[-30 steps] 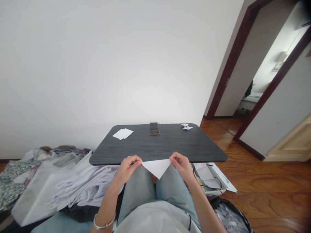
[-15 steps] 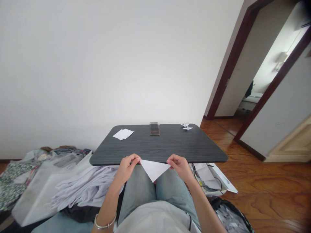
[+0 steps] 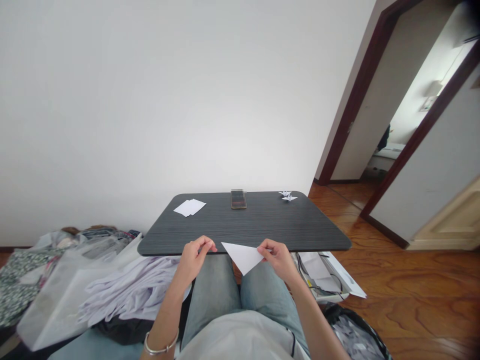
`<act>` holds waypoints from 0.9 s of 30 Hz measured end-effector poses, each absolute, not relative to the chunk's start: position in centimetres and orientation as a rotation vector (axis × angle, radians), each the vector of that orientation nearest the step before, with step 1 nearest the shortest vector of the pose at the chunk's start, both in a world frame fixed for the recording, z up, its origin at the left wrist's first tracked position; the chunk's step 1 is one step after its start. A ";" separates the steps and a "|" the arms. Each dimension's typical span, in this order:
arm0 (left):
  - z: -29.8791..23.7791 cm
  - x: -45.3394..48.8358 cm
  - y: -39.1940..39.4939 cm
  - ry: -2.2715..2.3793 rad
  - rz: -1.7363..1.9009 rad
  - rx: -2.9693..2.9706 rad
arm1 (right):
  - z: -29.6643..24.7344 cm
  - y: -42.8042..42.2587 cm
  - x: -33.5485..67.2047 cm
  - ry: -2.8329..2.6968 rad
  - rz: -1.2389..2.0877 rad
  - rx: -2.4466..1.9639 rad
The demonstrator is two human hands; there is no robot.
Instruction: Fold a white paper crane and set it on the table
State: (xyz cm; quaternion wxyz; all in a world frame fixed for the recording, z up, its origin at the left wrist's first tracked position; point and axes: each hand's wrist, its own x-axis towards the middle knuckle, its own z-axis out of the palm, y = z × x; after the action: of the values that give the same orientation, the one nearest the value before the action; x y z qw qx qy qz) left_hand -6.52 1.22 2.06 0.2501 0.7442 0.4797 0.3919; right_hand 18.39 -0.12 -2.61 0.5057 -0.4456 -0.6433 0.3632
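Observation:
A folded white paper triangle (image 3: 244, 257) hangs over my lap at the table's front edge, one point facing down. My right hand (image 3: 276, 257) pinches its right corner between thumb and fingers. My left hand (image 3: 195, 255) is just left of the paper's free left corner, apart from it. Its fingers are curled with the thumb near the index finger, and nothing shows between them. Both hands are at the near edge of the dark wood-grain table (image 3: 247, 230).
On the table lie white paper sheets (image 3: 189, 207) at back left, a phone-like dark object (image 3: 238, 199) at back middle and small folded paper figures (image 3: 289, 197) at back right. Clothes (image 3: 127, 290) are heaped at left. A black-rimmed bag (image 3: 356, 332) and a white box (image 3: 330, 277) stand at right.
My left hand has let go of the paper's left corner. The triangle has swung slightly up and to the right, still in my right hand.

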 end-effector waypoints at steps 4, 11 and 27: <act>1.9 -6.9 1.4 1.241 1.166 1.916 | -2.4 -0.2 18.6 -1.515 0.897 -1.069; 1.4 -5.3 0.9 1.033 1.128 1.734 | -2.6 -0.3 17.9 -1.491 1.000 -1.016; 1.1 -1.8 0.0 0.910 1.167 1.211 | -2.4 -0.8 16.9 -1.525 0.941 -1.025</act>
State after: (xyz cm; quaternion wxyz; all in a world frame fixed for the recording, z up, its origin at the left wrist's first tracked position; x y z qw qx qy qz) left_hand -1.77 -0.05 1.07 0.5768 0.5173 0.3887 0.4986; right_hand 16.95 -0.76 -2.44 0.5128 -0.4262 -0.6343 0.3911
